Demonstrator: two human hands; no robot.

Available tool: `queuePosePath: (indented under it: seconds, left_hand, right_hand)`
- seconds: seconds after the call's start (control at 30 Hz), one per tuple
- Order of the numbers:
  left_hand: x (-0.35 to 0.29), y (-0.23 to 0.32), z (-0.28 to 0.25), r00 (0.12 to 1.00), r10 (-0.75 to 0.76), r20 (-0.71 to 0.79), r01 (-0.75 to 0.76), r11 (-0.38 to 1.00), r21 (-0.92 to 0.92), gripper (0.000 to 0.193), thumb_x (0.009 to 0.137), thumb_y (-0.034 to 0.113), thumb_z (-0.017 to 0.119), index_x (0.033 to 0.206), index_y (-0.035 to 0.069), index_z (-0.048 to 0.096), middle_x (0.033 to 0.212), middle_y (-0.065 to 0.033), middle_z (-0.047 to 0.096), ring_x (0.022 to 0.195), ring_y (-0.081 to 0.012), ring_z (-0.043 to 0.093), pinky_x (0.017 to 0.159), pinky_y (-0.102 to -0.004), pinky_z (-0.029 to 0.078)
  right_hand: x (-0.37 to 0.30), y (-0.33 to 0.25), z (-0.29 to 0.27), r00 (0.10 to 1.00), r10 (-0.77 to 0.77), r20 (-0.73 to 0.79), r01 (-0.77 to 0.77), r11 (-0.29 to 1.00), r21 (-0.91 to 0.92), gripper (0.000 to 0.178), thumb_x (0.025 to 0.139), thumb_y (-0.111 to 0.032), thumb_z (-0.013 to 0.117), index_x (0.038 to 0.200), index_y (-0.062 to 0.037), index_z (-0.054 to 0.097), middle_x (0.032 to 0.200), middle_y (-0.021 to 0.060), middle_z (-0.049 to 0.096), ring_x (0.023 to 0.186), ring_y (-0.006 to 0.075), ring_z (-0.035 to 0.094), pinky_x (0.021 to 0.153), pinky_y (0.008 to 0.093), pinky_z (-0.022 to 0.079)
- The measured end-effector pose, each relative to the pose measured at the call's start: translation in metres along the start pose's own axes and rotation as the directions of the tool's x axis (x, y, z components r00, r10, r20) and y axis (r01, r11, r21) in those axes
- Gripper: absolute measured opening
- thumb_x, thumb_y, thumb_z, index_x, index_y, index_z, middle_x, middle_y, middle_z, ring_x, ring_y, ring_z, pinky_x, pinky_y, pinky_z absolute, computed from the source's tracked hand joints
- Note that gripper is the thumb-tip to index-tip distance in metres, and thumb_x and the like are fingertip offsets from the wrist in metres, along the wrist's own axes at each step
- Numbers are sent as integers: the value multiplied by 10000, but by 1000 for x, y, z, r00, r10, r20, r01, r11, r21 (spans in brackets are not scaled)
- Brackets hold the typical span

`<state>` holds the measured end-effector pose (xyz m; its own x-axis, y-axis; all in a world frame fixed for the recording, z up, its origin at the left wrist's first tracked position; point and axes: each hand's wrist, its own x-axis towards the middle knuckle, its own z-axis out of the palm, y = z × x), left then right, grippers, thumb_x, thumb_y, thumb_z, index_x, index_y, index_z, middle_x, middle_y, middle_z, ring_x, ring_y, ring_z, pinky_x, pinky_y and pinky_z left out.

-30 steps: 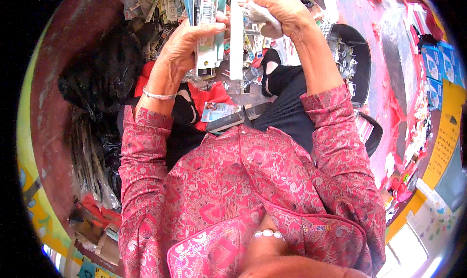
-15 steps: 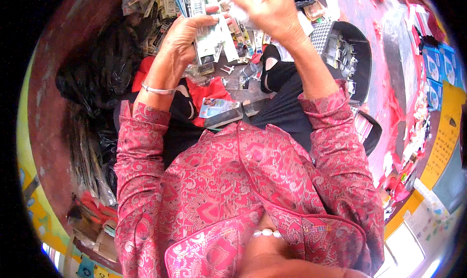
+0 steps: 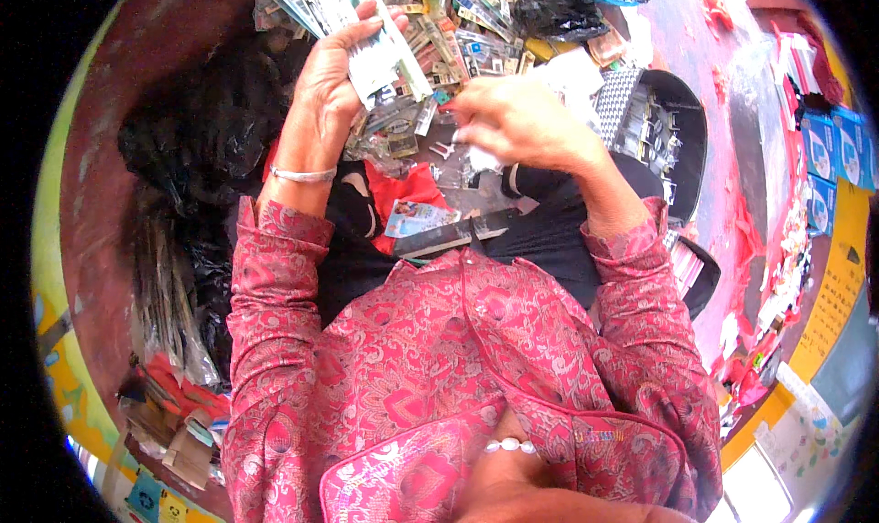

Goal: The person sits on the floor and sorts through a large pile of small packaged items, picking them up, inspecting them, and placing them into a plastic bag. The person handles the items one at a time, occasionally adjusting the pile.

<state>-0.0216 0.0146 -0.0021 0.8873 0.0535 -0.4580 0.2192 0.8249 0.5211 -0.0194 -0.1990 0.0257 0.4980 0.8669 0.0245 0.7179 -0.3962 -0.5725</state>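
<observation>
My left hand (image 3: 337, 61), at the upper left, is closed round a fanned stack of long, flat printed packets (image 3: 374, 73), thumb on top. The packets look like pale, clear-edged plastic sleeves. My right hand (image 3: 522, 125) is lower and to the right of them, slightly blurred, with its fingers curled in. A white crumpled wad (image 3: 482, 160) shows under its fingers, and the hand seems to grip it; whether it is cloth, paper or plastic I cannot tell. Beneath both hands lies a heap of small flat packets (image 3: 438, 47).
A dark blade-like strip (image 3: 439, 239) and a printed card (image 3: 419, 218) lie by my lap on red material. Right of my knee stands a black bin (image 3: 682, 111) of small packets. Black plastic bags (image 3: 201, 129) pile up at left; another black bag (image 3: 558, 15) lies beyond the heap.
My right hand has come down and toward me, away from the packets, with the white wad low under it. My left hand still holds the stack, slightly farther left.
</observation>
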Motion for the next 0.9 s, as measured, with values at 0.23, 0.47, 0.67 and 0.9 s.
queuePosePath:
  seconds: [0.23, 0.47, 0.67, 0.9]
  left_hand:
    - [-4, -8, 9, 992, -48, 113, 46, 999, 13, 420, 731, -54, 491, 1134, 32, 412, 1117, -202, 501, 1044, -275, 504, 812, -387, 474]
    - [-16, -9, 19, 962, -91, 256, 86, 996, 30, 483, 693, -77, 450, 1156, 17, 353, 1106, -252, 480, 1077, -349, 465, 913, -444, 391]
    - [-12, -1, 3, 973, -26, 228, -57, 936, 348, 321, 670, 9, 563, 987, -21, 520, 949, -175, 570, 818, -244, 596, 747, -330, 496]
    - [-26, -6, 25, 967, 21, 254, -120, 917, 381, 291, 697, 69, 614, 964, 25, 506, 927, -137, 581, 761, -198, 586, 680, -320, 495]
  right_hand:
    - [16, 24, -10, 775, 594, -214, -384, 713, 586, 405, 744, -409, 593, 770, -6, 618, 681, 79, 599, 633, 124, 549, 594, 275, 436]
    - [20, 2, -10, 896, 399, 195, -366, 415, 833, 231, 740, -243, 624, 796, -20, 632, 699, 6, 598, 652, 74, 528, 588, 219, 409]
    - [15, 9, -19, 912, 300, 279, -343, 188, 921, 107, 729, -128, 606, 773, -35, 632, 676, 6, 602, 578, 57, 528, 557, 189, 412]
    - [21, 13, -8, 901, 332, 280, -399, 377, 836, 126, 724, -143, 582, 738, -25, 625, 655, -19, 573, 604, 48, 494, 590, 199, 387]
